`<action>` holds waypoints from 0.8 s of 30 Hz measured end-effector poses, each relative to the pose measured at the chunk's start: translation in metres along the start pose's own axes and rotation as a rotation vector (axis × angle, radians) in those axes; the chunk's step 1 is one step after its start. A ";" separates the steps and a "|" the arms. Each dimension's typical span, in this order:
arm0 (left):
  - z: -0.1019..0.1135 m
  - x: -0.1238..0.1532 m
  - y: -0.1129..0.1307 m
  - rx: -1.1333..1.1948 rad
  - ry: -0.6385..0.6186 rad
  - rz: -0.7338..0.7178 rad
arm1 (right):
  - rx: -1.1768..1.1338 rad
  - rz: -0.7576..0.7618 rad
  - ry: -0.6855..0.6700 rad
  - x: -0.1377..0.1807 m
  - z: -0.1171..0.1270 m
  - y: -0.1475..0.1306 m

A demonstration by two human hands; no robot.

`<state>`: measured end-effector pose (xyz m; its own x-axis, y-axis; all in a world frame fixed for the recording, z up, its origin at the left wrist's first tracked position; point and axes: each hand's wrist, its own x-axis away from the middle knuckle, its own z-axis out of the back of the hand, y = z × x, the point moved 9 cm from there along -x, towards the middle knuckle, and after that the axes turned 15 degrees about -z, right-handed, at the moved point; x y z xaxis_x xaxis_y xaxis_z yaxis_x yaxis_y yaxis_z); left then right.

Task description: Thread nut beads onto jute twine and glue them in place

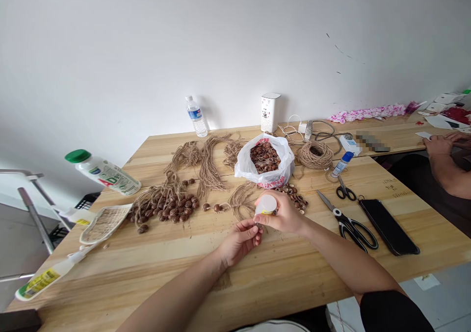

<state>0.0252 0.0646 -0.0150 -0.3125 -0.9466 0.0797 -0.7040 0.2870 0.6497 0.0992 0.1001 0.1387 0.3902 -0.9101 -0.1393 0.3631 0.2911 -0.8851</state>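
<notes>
White, probably light and soft-walled, best held round its sides, the bottle [266, 204] tilted above the table [176, 268], clasped in our right hand [285, 215] while our left hand [239, 241] pinched a small piece [258, 225] beneath.

The right fingers [271, 221] grip a bottle [265, 203] just above the left fingers [248, 234], which pinch a small brown piece [258, 225]. On the table [176, 273], beyond the fingers, stands a bag [244, 167] of brown shells [264, 158]; corded nuts [176, 207] lie left, large scissors [337, 213] right.
</notes>
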 end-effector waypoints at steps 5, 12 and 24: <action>-0.002 0.000 0.002 -0.013 -0.020 -0.018 | 0.043 0.034 -0.013 0.001 -0.004 -0.004; 0.000 0.001 -0.001 -0.003 -0.010 -0.009 | 0.087 0.012 0.005 0.001 -0.002 -0.001; 0.001 0.001 -0.001 -0.009 -0.001 -0.006 | 0.097 -0.008 -0.011 -0.001 -0.001 0.005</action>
<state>0.0245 0.0639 -0.0165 -0.3090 -0.9481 0.0745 -0.7003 0.2799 0.6567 0.0995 0.1027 0.1335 0.3962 -0.9093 -0.1274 0.4458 0.3118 -0.8391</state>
